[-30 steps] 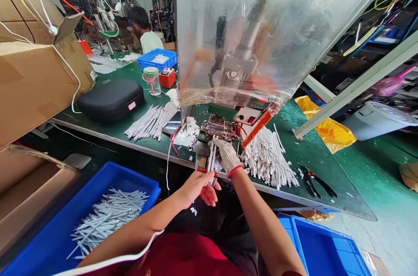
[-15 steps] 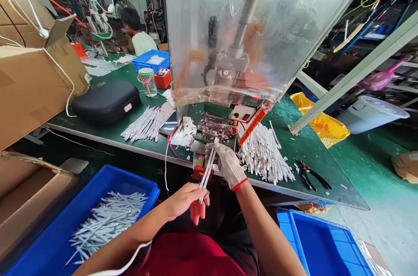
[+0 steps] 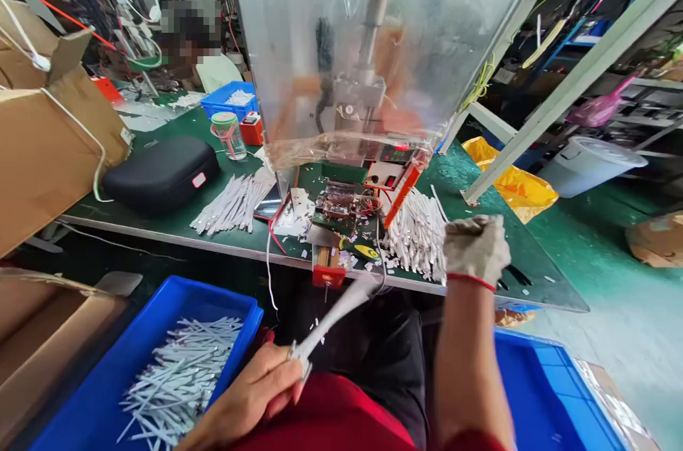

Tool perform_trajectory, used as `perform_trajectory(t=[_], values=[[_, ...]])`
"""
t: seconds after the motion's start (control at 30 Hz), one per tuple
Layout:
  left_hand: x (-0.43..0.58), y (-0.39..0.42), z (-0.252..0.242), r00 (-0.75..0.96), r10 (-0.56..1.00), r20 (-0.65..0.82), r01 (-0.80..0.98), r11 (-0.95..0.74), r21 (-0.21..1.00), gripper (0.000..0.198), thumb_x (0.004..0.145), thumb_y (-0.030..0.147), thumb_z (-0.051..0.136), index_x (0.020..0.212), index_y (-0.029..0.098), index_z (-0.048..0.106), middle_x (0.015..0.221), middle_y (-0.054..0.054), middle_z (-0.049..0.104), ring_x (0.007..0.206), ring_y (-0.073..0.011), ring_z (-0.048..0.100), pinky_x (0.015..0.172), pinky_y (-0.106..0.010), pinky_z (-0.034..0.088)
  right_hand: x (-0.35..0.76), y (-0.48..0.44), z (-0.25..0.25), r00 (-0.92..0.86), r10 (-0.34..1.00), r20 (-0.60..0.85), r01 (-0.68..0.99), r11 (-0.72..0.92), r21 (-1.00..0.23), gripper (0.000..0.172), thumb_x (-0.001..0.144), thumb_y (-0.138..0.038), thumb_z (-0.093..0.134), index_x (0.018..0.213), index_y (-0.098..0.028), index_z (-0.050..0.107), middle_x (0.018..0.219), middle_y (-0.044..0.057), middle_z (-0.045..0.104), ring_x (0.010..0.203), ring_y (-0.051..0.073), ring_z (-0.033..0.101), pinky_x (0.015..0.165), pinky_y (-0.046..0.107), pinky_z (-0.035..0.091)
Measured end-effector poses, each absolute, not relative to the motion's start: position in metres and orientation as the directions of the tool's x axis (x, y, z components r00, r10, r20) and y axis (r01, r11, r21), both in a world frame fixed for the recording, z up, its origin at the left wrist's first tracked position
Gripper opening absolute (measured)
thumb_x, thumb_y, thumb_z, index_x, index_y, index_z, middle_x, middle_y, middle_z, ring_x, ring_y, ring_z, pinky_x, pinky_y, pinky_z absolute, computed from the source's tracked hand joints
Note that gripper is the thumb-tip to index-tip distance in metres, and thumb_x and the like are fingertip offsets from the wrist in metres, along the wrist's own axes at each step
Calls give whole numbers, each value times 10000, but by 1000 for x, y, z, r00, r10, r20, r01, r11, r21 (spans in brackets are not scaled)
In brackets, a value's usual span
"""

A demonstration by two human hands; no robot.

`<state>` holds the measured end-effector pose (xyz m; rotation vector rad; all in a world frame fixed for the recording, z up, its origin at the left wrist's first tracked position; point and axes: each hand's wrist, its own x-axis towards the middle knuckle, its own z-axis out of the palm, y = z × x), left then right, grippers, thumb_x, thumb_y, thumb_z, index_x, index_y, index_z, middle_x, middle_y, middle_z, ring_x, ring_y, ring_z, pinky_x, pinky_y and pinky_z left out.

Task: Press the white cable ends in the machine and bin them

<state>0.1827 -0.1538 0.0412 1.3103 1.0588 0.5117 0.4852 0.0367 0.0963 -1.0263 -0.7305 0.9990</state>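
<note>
White strips (image 3: 336, 312) pinched in bare left hand (image 3: 256, 394) held low, gloved right hand (image 3: 477, 250) upright, fist clenched

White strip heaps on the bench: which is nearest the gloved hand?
The right-hand heap, beside the gloved right hand; the left-hand heap lies far off by the black case.

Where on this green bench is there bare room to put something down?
Bare mat lies at the right end, between the right strip pile and the yellow bag, and behind the black case. Around the jig it is crowded with scraps.
</note>
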Motion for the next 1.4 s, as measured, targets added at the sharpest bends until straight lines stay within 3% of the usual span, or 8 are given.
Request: perform_trajectory(t=[0.1, 0.2, 0.37, 0.53, 0.9, 1.03, 1.23, 1.4], values=[[184, -143, 31, 455, 841, -292, 141, 256, 956, 512, 976, 599, 391, 796, 167, 600, 490, 34, 449, 442, -101, 393, 484, -242, 280, 511, 21, 80, 419, 908, 14, -279, 143, -950, 419, 822, -518, 679, 619, -230, 453, 530, -36, 437, 509, 118, 512, 506, 252, 455], [197, -124, 23, 455, 860, -231, 61, 229, 972, 524, 959, 623, 425, 817, 151, 605, 516, 29, 479, 432, -87, 402, 459, -219, 277, 494, -18, 46, 217, 975, -43, -163, -7, -987, 282, 732, -380, 817, 845, -191, 639, 742, 14, 625, 646, 135, 597, 590, 251, 486], [220, -109, 9, 427, 875, -228, 76, 217, 973, 520, 961, 617, 434, 810, 151, 609, 507, 32, 486, 421, -81, 408, 448, -205, 288, 446, -71, 16, -59, 978, -198, -197, -206, -958, 357, 834, -527, 692, 895, -176, 682, 673, 10, 584, 532, 105, 474, 479, 226, 369], [229, -106, -1, 419, 887, -195, 162, 138, 977, 530, 975, 612, 409, 792, 158, 613, 480, 42, 477, 403, -85, 412, 455, -215, 309, 414, -85, 22, -314, 921, -231, -10, -247, -969, 294, 819, -468, 703, 890, -183, 695, 681, 12, 609, 547, 107, 460, 495, 223, 358], [224, -105, 4, 447, 858, -254, 201, 180, 963, 502, 978, 581, 403, 746, 172, 578, 485, 40, 492, 406, -85, 419, 451, -210, 300, 413, -60, 28, -90, 968, -236, -308, -252, -917, 374, 808, -521, 721, 743, -176, 594, 645, -6, 564, 473, 74, 417, 424, 199, 300], [226, -103, 0, 417, 880, -225, 217, 144, 965, 496, 986, 570, 395, 758, 174, 588, 480, 42, 487, 414, -91, 427, 463, -213, 303, 409, -66, 25, -252, 936, -245, -155, -289, -945, 403, 833, -561, 677, 744, -173, 614, 647, 9, 585, 476, 86, 461, 432, 206, 339], [226, -102, 3, 410, 884, -226, 255, 127, 958, 473, 998, 528, 378, 728, 188, 565, 459, 50, 461, 422, -96, 416, 483, -215, 311, 407, -69, 19, -192, 944, -268, -62, -285, -957, 356, 848, -511, 643, 722, -183, 590, 664, 6, 579, 476, 92, 467, 432, 213, 341], [222, -103, 11, 431, 869, -241, 310, 108, 945, 455, 1006, 494, 378, 722, 190, 562, 468, 55, 449, 433, -94, 408, 517, -217, 328, 425, -60, 32, -279, 946, -163, 370, -50, -928, 301, 919, -444, 559, 744, -207, 620, 667, 7, 609, 550, 128, 532, 511, 235, 377]])
